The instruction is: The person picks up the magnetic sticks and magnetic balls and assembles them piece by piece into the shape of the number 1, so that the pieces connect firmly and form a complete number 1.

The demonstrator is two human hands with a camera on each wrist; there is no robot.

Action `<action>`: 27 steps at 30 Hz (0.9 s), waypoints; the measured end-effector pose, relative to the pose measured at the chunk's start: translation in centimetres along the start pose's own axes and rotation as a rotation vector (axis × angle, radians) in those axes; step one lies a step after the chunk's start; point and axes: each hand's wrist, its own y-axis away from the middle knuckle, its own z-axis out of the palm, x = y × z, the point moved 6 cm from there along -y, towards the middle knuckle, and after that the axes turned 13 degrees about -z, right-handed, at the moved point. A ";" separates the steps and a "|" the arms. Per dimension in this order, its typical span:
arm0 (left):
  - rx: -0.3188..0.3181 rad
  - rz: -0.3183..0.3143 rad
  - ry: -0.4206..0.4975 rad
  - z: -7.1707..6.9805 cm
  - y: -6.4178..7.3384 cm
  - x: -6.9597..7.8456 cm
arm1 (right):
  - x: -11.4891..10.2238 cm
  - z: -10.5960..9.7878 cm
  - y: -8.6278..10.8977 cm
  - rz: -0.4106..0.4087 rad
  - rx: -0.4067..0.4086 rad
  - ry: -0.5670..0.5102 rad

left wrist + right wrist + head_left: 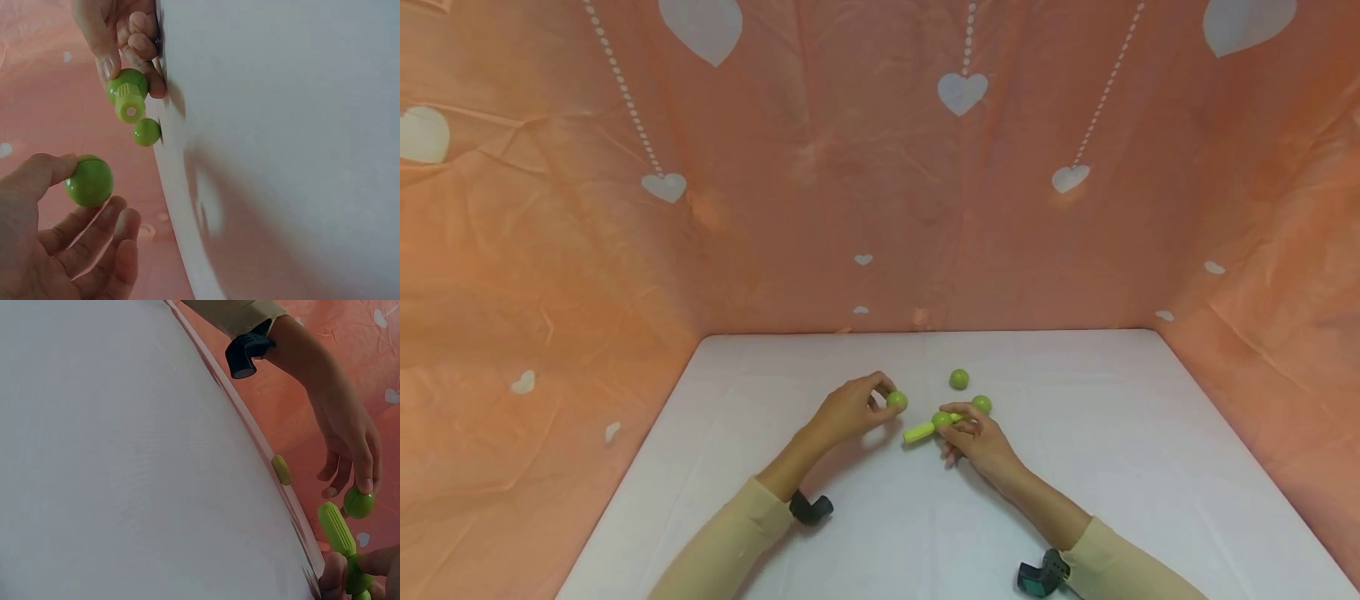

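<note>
I see left hand (852,406) pinching ball (897,401) | right hand (987,447) gripping rod (919,432) | another ball (958,379) lies beyond, on table (1150,467)

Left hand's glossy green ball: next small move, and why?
Probably ease the glossy green ball toward the bare end of the ribbed yellow-green stick: the left hand pinches it near but apart, while the right hand holds the stick.

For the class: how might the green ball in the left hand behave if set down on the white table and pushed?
The green ball would probably roll on the flat-looking white table, being round. Its shine suggests a smooth, possibly slippery surface. It is likely stiff: the left hand pinches it without visible denting.
</note>
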 end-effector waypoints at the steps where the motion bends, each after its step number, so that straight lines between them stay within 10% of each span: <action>1: -0.003 -0.005 -0.007 0.0 0.1 -0.1 | 0.0 0.0 0.0 0.000 0.001 -0.001; 27: -0.124 -0.028 -0.060 0.9 3.5 -1.6 | -0.2 0.1 0.1 0.007 0.002 0.019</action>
